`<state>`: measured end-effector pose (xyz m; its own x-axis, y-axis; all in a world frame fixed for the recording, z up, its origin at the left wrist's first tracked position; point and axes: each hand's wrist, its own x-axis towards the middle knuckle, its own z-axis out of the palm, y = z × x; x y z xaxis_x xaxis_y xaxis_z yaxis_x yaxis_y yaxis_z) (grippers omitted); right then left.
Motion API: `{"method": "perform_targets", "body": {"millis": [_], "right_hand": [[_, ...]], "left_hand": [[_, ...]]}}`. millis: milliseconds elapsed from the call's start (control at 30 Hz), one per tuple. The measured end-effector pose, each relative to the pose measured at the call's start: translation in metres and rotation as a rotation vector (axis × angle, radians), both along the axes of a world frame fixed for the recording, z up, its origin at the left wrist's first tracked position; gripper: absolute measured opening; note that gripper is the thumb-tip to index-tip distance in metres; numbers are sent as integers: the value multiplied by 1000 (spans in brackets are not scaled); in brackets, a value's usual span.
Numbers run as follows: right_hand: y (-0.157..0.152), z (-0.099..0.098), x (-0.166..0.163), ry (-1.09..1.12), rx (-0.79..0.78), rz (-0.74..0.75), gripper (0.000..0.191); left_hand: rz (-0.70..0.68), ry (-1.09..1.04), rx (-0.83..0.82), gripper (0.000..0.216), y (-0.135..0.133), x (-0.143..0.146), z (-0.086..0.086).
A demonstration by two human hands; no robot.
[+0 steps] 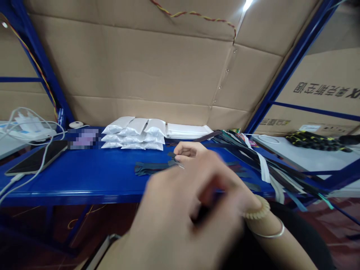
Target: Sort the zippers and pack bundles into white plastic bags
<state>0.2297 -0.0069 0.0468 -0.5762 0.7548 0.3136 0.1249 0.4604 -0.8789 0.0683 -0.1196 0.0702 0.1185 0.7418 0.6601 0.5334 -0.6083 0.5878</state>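
Zippers (144,168): dark, lying flat on the blue surface (92,172), ends showing at 8 and 4 o'clock of view centre; exact count unclear, middle hidden by hands.
Hands: 2. Right hand (187,150), just below centre, thumb and forefinger pinched on one dark zipper end (171,154). Left hand (185,202), 6 o'clock, blurred, fingers curled; can't tell if it holds anything.
Right wrist: 2 bands at 4 o'clock, a beige coil band (257,208) and a thin silver bangle (272,232).
White packets (135,133): 9 fronts visible, 3 x 3, at 9 o'clock; puffy, pillow-shaped, glossy.
Flat white stack (188,131): 1, thin layers, beside the packets.
Strip bundle (253,153): 1, 3 o'clock, dark, white and teal strips, ends past the surface edge; too tangled to count.
Phone (38,158): 1, 9 o'clock, white cable (46,157) across it.
Back: creased cardboard (146,63), twisted red-yellow wire (194,14) at 12.
In the way: left hand, covering the near middle.
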Motion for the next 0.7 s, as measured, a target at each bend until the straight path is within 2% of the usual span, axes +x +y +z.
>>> {"method": "perform_targets", "body": {"millis": [67,133,267,400,500,633,700], "right_hand": [[-3,2,-2,-2,-3,2,12],[-5,4,-5,-11,-5,-4,13],[-6,0,-11,-29,39,-44,13],[-4,-10,-15,-44,57,-97,13],[-3,-12,-15,-68,48,-82,15],[-8,-1,-10,-63,39,-26,18],[-11,5,-7,-61,60,-47,21]], "left_hand": [[166,135,15,19,20,-2,-3],[331,263,-35,23,44,-7,-14],[307,378,-180,28,75,-14,-43],[227,234,-207,35,82,-17,-61],[177,148,-215,36,79,-17,-54],[229,-44,9,12,50,-8,-15],[74,-135,14,4,27,-3,-7]]}}
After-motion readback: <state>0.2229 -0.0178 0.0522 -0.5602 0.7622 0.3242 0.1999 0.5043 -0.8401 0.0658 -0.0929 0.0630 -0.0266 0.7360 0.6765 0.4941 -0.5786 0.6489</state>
